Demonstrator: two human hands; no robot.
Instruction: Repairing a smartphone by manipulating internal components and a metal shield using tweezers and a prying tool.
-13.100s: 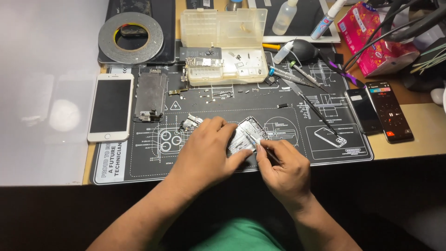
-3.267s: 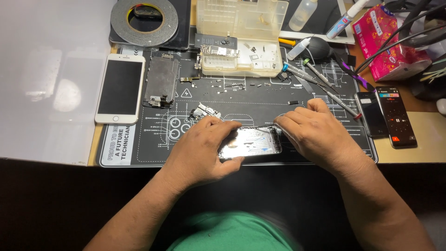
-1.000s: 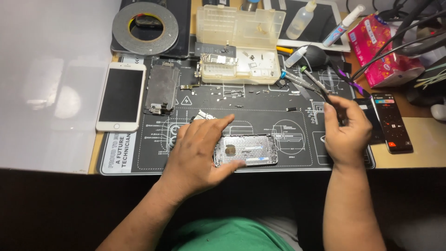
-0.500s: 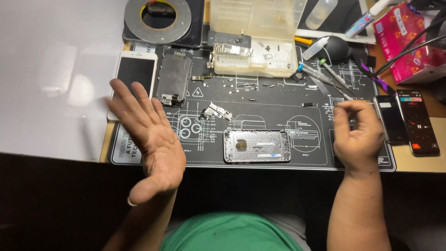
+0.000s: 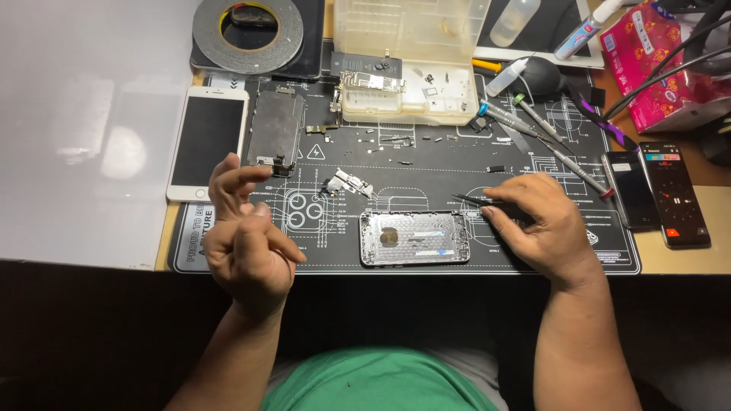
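An opened silver phone housing lies face up on the black repair mat, near its front edge. My right hand rests on the mat just right of the housing and pinches thin black tweezers whose tip points left, above the housing's top right corner. My left hand is raised above the mat's left end with the fingers loosely curled and nothing in it. A small metal part lies on the mat between my hands.
A white phone and a detached screen assembly lie at the left. A clear parts box and a tape roll stand behind. Screwdrivers, two dark phones and a pink tissue pack crowd the right side.
My left hand let go of the housing, lifted to the left and curled its fingers. My right hand came back beside the housing holding tweezers. The housing now lies alone on the mat.
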